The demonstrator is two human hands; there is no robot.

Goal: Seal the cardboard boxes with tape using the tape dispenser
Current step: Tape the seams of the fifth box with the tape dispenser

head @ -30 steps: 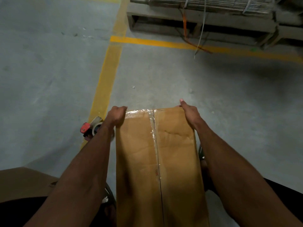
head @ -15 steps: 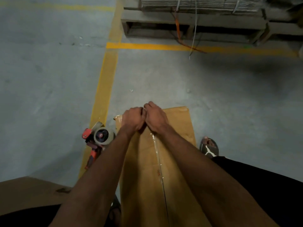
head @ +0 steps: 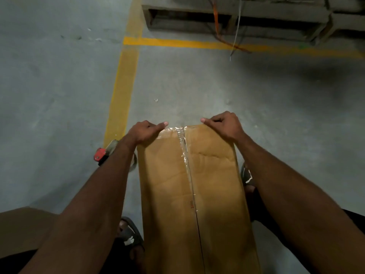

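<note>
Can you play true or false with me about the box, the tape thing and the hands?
1. Clear tape runs down the middle seam of the long brown cardboard box. True.
2. The left hand holds the red-handled tape dispenser. False: the dispenser lies on the grey concrete floor, partly hidden behind the left forearm.
3. Both hands are at the box's far end, the right hand near its right corner. True.
4. The box stands on a table. False: it is down at floor level, between two dark sandals.
5. Painted yellow lines cross the floor. True.
</note>
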